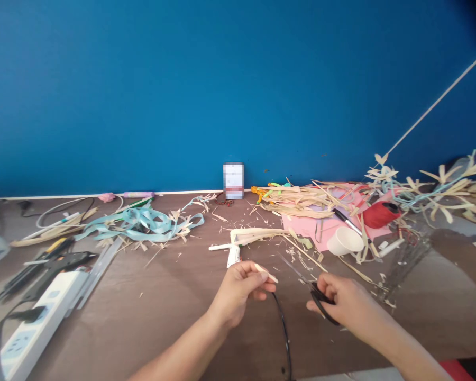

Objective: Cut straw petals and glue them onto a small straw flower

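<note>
My left hand (238,293) pinches a short, pale dried-husk strip (267,273) between thumb and fingers, above the middle of the desk. To its right, my right hand (347,301) grips black-handled scissors (320,302), their blades pointing up and left toward the strip without touching it. Just beyond my left hand lies a white glue gun (234,255), with long pale strips (259,234) beside and partly over it. A black cable (285,333) runs from under my left hand toward the near edge.
At left are a white power strip (43,317), a black glue gun (59,270) and tangled light-blue ribbon (143,222). A phone (234,181) leans on the blue wall. Right of it are piled husk strips (301,203), pink paper (297,227), a paper cup (345,241) and red thread (381,214).
</note>
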`<state>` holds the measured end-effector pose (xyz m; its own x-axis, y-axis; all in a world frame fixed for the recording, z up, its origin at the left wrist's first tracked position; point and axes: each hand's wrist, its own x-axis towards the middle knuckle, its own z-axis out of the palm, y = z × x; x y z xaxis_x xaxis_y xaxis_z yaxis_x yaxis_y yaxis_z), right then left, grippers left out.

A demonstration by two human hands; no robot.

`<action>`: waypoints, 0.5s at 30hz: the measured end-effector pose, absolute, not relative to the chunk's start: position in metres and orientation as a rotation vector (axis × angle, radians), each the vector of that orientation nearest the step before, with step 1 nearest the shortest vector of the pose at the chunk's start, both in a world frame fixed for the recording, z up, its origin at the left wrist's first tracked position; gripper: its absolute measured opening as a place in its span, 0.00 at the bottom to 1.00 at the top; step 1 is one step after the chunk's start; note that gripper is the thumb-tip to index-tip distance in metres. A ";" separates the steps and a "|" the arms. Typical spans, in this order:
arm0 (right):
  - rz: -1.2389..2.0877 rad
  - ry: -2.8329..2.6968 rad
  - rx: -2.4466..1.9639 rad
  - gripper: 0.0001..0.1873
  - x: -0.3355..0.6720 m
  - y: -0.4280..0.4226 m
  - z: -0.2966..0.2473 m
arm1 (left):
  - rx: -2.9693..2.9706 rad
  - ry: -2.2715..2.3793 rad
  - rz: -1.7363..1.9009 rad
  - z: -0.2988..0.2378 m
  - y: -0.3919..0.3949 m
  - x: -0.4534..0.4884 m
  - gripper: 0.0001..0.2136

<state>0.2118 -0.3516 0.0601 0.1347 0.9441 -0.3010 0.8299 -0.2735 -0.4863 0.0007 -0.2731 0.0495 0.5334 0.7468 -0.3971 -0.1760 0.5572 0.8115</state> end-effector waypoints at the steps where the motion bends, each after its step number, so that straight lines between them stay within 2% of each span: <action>1: 0.777 -1.773 -2.277 0.15 0.212 -0.352 0.057 | 0.797 0.825 0.622 0.049 -0.273 0.000 0.08; 4: 0.635 -1.789 -2.447 0.10 0.210 -0.354 0.047 | 0.799 0.811 0.610 0.047 -0.273 0.001 0.08; 8: 0.607 -1.809 -2.476 0.05 0.206 -0.353 0.038 | 0.817 0.799 0.590 0.049 -0.270 0.005 0.08; 12: 0.522 -1.966 -2.373 0.02 0.215 -0.346 0.036 | 0.840 0.794 0.601 0.054 -0.264 0.011 0.10; 15: 0.289 -1.989 -2.364 0.06 0.227 -0.334 0.032 | 0.870 0.792 0.622 0.057 -0.260 0.013 0.10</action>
<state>0.2268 -0.3339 0.0324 0.1613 0.9799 -0.1175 0.9728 -0.1780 -0.1486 0.0133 -0.2595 0.0567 0.5631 0.7509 -0.3450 -0.1573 0.5073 0.8473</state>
